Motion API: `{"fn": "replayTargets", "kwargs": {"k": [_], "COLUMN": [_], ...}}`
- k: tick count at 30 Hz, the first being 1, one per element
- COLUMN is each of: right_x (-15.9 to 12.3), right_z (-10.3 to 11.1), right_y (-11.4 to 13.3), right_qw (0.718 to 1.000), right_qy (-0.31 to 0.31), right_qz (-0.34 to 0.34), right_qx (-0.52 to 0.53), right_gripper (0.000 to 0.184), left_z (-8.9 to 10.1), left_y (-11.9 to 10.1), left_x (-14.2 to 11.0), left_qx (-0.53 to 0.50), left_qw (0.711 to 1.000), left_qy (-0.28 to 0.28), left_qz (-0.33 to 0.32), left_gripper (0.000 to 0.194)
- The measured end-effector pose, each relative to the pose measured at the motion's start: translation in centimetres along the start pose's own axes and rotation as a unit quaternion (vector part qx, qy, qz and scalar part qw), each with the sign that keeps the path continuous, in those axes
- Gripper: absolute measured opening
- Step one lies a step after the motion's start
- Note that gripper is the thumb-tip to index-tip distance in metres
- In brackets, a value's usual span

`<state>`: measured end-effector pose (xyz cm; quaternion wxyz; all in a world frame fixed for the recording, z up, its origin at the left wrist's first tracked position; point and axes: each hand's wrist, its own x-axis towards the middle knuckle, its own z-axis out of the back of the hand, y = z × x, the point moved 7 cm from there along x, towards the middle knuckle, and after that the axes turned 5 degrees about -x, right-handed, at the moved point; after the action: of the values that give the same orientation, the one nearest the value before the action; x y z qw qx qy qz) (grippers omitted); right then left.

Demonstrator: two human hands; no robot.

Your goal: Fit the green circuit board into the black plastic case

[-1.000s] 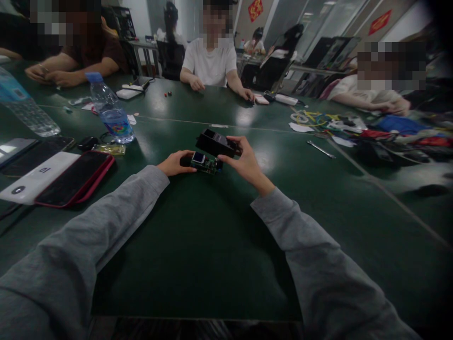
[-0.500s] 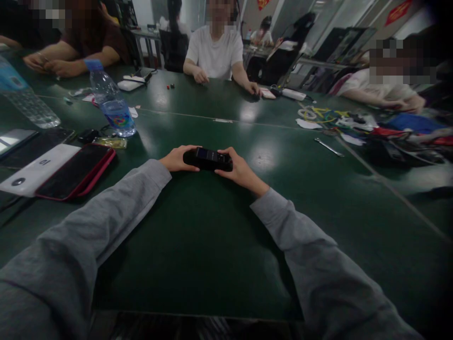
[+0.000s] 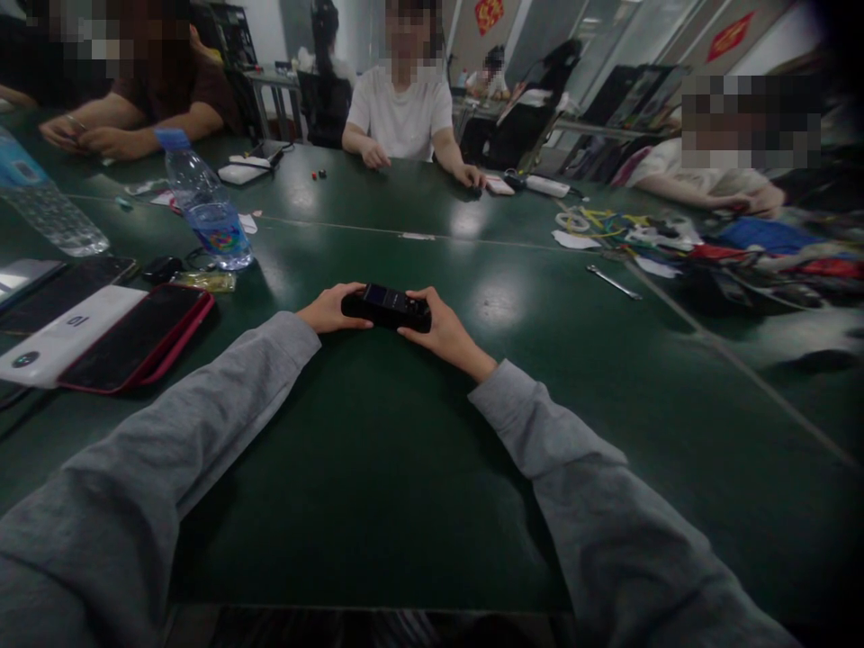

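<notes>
A black handheld device [image 3: 387,307] with a small dark screen at its left part is held sideways between my two hands, over the dark green table [image 3: 364,468]. My left hand [image 3: 330,309] grips its left end, thumb toward me and fingers on the far side. Around the right end close the thumb and fingers of my right hand [image 3: 442,328]. Its underside is hidden, so I cannot tell whether it touches the table. Grey sleeves cover both forearms.
Left of my hands lie a red-cased phone [image 3: 139,337], a white box [image 3: 74,328] and a water bottle [image 3: 212,216]. A second bottle [image 3: 58,207] stands farther left. To the right are a wrench [image 3: 613,282] and a heap of cables [image 3: 627,225]. Several people sit around the table.
The whole view has shifted slightly, so the table and things on it appear a little farther left and lower. Both hands keep their hold on the black device.
</notes>
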<state>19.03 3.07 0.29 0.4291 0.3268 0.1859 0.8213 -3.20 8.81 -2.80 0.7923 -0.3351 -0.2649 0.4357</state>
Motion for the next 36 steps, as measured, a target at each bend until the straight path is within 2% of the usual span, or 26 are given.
{"fn": "replayTargets", "kwargs": {"k": [6, 22, 31, 36], "right_x": [-0.2, -0.02, -0.11, -0.07], "right_z": [-0.08, 0.02, 0.12, 0.13], "right_y": [-0.17, -0.29, -0.49, -0.5], "right_qw": [1.0, 0.999, 0.998, 0.997], "right_qy": [-0.011, -0.023, -0.035, -0.033], "right_qz": [-0.009, -0.003, -0.009, -0.011], "right_qx": [0.005, 0.038, 0.052, 0.063], "right_gripper": [0.057, 0.056, 0.055, 0.055], "left_z": [0.0, 0.17, 0.03, 0.16], "left_y": [-0.06, 0.12, -0.24, -0.26], "left_x": [0.0, -0.03, -0.02, -0.01], "left_qx": [0.0, 0.006, 0.0, -0.004], "left_qw": [1.0, 1.0, 1.0, 1.0], "left_qy": [0.001, -0.02, 0.001, -0.005], "left_qz": [-0.017, -0.005, -0.006, -0.018], "left_gripper": [0.085, 0.085, 0.086, 0.083]}}
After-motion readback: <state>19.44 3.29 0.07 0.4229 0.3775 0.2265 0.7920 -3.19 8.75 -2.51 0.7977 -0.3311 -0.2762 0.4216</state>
